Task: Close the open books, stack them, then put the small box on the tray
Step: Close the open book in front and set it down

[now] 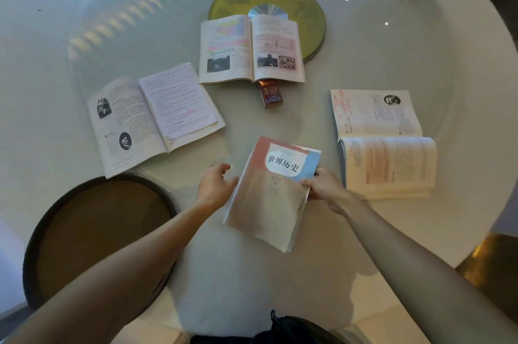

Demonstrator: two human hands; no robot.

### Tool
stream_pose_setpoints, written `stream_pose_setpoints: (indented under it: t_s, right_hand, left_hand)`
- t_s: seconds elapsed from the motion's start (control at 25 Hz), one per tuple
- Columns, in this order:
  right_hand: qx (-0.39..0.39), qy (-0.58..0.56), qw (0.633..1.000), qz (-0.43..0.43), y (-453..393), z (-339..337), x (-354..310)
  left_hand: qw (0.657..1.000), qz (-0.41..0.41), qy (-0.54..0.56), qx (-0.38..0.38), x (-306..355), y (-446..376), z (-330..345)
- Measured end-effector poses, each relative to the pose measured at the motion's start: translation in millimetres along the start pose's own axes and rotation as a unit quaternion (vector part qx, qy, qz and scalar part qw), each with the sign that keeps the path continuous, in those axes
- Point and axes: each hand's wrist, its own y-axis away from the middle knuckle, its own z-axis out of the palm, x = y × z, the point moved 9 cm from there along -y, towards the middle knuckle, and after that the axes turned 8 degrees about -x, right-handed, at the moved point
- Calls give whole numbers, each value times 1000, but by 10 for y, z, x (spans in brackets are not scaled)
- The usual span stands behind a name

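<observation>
The closed book (276,189) sits in front of the person near the middle of the tabletop (322,273), cover up, its printed title toward the far end. Its long axis runs from near-left to far-right, tilted a little clockwise from straight ahead, and the near corner looks lifted off the surface rather than lying flat. The right hand (325,189) pinches its right edge, thumb on the cover and fingers (316,172) underneath, clamped on the book. The left hand (215,185) is just beside the left edge, fingers loosely apart and holding nothing; whether it touches the cover I cannot tell.

By my reading the closing step is in hand: one book is shut, three are not. The left open book (154,116), the far open book (251,48) and the right open book (384,142) lie spread around it. The next move likely calls for setting this book down flat as the base of the stack, then shutting a neighbour.

The small box (271,93) lies partly tucked under the far book's near edge. The tray (39,231) waits at near left.
</observation>
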Motion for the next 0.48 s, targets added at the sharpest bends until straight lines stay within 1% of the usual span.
stream_pose_setpoints:
  t_s: [0.08,0.12,0.2,0.36,0.48]
  right_hand:
    - [50,-10,999,-13,-23,-18,-3]
    - [71,-18,997,-19,-24,-24,12]
    - [90,-18,995,-35,11,9,52]
    - [77,9,994,-75,113,148,91]
    - [81,4,995,-58,57,171,68]
  left_hand:
    - [998,-26,18,-55,-47,-105,188]
    - [997,-27,31,-71,-49,-133,267]
    - [997,-16,32,-64,-26,-148,320]
    - [999,-4,21,-42,-35,-180,284]
    - [998,-1,37,-49,-36,-222,286]
